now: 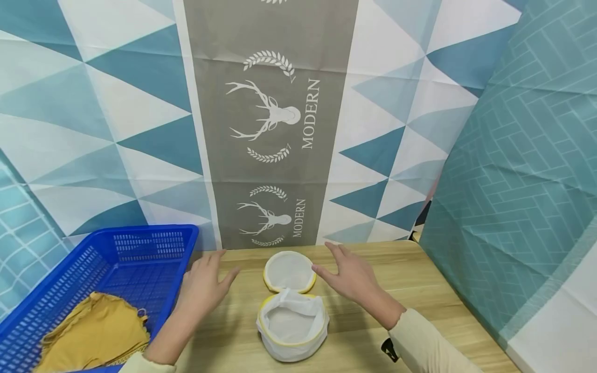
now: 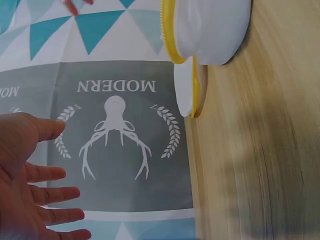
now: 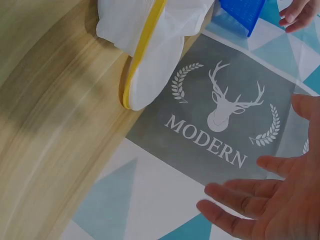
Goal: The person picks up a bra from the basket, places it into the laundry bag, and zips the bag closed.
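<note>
A white mesh laundry bag [image 1: 291, 348] with yellow zip trim stands on the wooden table, its round lid [image 1: 290, 270] folded back flat toward the wall. To the left of the bag my left hand [image 1: 202, 282] hovers with fingers spread, holding nothing. My right hand [image 1: 352, 274] is held up on the other side, near the lid, its fingers also spread and nothing in them. In the left wrist view the bag [image 2: 215, 30] shows at the top, away from the left palm [image 2: 25, 185]. The right wrist view has the right hand [image 3: 270, 195] apart from the bag's lid [image 3: 152, 80].
At the left stands a blue plastic basket [image 1: 184, 259] with a mustard-yellow garment [image 1: 95, 331] inside. A patterned cloth [image 1: 275, 124] hangs behind the wooden table [image 1: 396, 269], and a teal cloth [image 1: 522, 197] hangs along the right. A small black tag [image 1: 389, 349] is by the right sleeve.
</note>
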A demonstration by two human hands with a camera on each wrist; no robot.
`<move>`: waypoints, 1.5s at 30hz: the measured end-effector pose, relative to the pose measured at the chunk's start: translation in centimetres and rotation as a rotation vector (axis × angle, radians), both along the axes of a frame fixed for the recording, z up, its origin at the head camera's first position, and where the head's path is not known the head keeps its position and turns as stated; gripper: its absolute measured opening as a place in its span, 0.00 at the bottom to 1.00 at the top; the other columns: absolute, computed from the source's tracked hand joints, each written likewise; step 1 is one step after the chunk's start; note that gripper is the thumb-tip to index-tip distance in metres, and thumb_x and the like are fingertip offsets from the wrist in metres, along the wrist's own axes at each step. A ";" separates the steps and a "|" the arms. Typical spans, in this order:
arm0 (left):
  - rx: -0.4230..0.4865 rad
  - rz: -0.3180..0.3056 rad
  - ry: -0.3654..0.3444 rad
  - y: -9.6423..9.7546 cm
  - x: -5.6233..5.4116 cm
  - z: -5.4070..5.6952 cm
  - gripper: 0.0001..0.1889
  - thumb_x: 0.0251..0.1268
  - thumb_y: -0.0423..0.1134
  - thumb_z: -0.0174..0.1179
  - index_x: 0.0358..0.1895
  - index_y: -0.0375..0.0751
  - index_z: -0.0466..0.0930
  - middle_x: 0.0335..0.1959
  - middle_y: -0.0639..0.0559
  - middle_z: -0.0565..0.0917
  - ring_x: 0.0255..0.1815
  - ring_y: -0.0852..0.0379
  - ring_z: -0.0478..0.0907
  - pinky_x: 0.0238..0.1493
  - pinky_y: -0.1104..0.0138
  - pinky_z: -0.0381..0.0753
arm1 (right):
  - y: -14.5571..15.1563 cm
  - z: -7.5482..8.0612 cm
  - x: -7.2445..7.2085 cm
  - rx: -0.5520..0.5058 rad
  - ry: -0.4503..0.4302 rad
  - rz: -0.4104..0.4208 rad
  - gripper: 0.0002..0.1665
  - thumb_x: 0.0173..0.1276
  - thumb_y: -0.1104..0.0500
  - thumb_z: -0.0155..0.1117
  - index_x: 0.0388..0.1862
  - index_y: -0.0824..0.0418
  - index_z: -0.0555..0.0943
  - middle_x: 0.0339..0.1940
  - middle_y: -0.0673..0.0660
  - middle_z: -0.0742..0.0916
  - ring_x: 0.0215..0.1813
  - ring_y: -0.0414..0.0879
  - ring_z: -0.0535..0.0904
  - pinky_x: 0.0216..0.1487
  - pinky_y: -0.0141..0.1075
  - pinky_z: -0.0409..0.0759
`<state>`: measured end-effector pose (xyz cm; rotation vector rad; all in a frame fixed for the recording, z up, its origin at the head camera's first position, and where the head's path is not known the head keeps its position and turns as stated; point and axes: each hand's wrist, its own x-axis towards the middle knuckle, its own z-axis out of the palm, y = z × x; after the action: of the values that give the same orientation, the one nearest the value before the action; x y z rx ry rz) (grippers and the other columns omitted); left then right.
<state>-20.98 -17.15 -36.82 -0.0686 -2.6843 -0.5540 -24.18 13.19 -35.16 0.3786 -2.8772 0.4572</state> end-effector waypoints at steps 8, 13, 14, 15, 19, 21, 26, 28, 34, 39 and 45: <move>0.085 0.002 -0.028 -1.1 0.9 0.7 0.29 0.66 0.51 0.55 0.62 0.33 0.68 0.57 0.31 0.74 0.57 0.30 0.69 0.51 0.37 0.67 | 0.2 -1.0 0.2 -0.177 -0.051 0.018 0.40 0.63 0.31 0.51 0.66 0.54 0.69 0.63 0.57 0.78 0.60 0.56 0.76 0.52 0.55 0.75; 0.135 -0.005 -0.057 -1.8 1.3 0.9 0.29 0.67 0.50 0.54 0.62 0.32 0.67 0.57 0.31 0.73 0.58 0.32 0.69 0.54 0.40 0.68 | 0.3 -1.3 0.3 -0.283 -0.112 0.034 0.36 0.64 0.35 0.55 0.63 0.54 0.71 0.60 0.56 0.80 0.48 0.54 0.82 0.42 0.47 0.79; 0.144 -0.006 -0.060 -1.9 1.4 0.9 0.29 0.67 0.50 0.54 0.63 0.32 0.67 0.57 0.31 0.73 0.58 0.33 0.69 0.54 0.41 0.68 | 0.3 -1.3 0.4 -0.300 -0.122 0.034 0.36 0.64 0.34 0.55 0.63 0.54 0.72 0.60 0.56 0.80 0.47 0.53 0.82 0.41 0.45 0.79; 0.150 -0.007 -0.061 -2.1 1.4 0.9 0.29 0.67 0.50 0.53 0.63 0.32 0.67 0.57 0.31 0.74 0.58 0.33 0.69 0.54 0.42 0.69 | 0.3 -1.4 0.3 -0.315 -0.131 0.031 0.35 0.64 0.35 0.55 0.62 0.54 0.72 0.59 0.55 0.80 0.46 0.52 0.82 0.40 0.44 0.79; 0.162 -0.014 -0.041 -2.7 1.7 0.9 0.29 0.68 0.51 0.52 0.62 0.31 0.67 0.55 0.32 0.75 0.56 0.35 0.71 0.53 0.44 0.71 | 0.4 -1.5 0.3 -0.354 -0.150 0.025 0.34 0.64 0.35 0.55 0.61 0.54 0.73 0.58 0.55 0.81 0.44 0.50 0.82 0.39 0.41 0.79; 0.169 -0.024 -0.017 -3.0 1.7 0.9 0.28 0.68 0.50 0.53 0.61 0.30 0.67 0.54 0.32 0.76 0.55 0.36 0.72 0.53 0.45 0.71 | 0.4 -1.6 0.3 -0.374 -0.153 0.028 0.33 0.64 0.36 0.56 0.60 0.55 0.74 0.57 0.56 0.81 0.45 0.51 0.82 0.41 0.42 0.80; 0.191 -0.041 0.007 -3.8 2.1 1.0 0.27 0.68 0.49 0.54 0.59 0.29 0.68 0.53 0.32 0.76 0.55 0.37 0.73 0.54 0.45 0.71 | 0.5 -2.0 0.4 -0.393 -0.168 0.039 0.31 0.64 0.39 0.58 0.58 0.58 0.75 0.54 0.58 0.82 0.48 0.54 0.81 0.43 0.44 0.80; 0.196 -0.038 -0.014 -4.1 2.3 1.0 0.28 0.68 0.51 0.53 0.60 0.29 0.68 0.55 0.31 0.75 0.56 0.36 0.72 0.54 0.45 0.70 | 0.5 -2.1 0.4 -0.392 -0.177 0.040 0.30 0.64 0.41 0.59 0.57 0.58 0.75 0.53 0.58 0.82 0.46 0.53 0.81 0.42 0.44 0.80; 0.203 -0.025 -0.052 -5.3 2.8 1.1 0.31 0.69 0.55 0.49 0.61 0.29 0.66 0.57 0.30 0.73 0.57 0.34 0.70 0.53 0.44 0.70 | 0.7 -2.5 0.4 -0.404 -0.189 0.034 0.28 0.62 0.42 0.62 0.54 0.57 0.77 0.50 0.56 0.83 0.43 0.50 0.82 0.39 0.41 0.80; 0.204 0.005 -0.080 -6.7 3.3 0.9 0.33 0.69 0.57 0.47 0.62 0.29 0.65 0.57 0.29 0.73 0.56 0.33 0.70 0.50 0.44 0.71 | 0.6 -3.0 0.5 -0.403 -0.208 0.036 0.28 0.60 0.42 0.64 0.53 0.57 0.77 0.48 0.58 0.84 0.42 0.49 0.82 0.38 0.40 0.80; 0.218 0.049 -0.147 -8.5 3.9 0.6 0.35 0.68 0.60 0.46 0.63 0.30 0.63 0.57 0.29 0.72 0.55 0.33 0.69 0.45 0.45 0.73 | 0.5 -3.4 0.6 -0.417 -0.229 0.035 0.28 0.59 0.43 0.66 0.53 0.59 0.77 0.45 0.59 0.84 0.41 0.49 0.81 0.36 0.39 0.80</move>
<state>-17.08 -25.63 -36.24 0.1015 -2.7380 -0.8622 -23.57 13.68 -38.53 0.3205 -2.8804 1.1469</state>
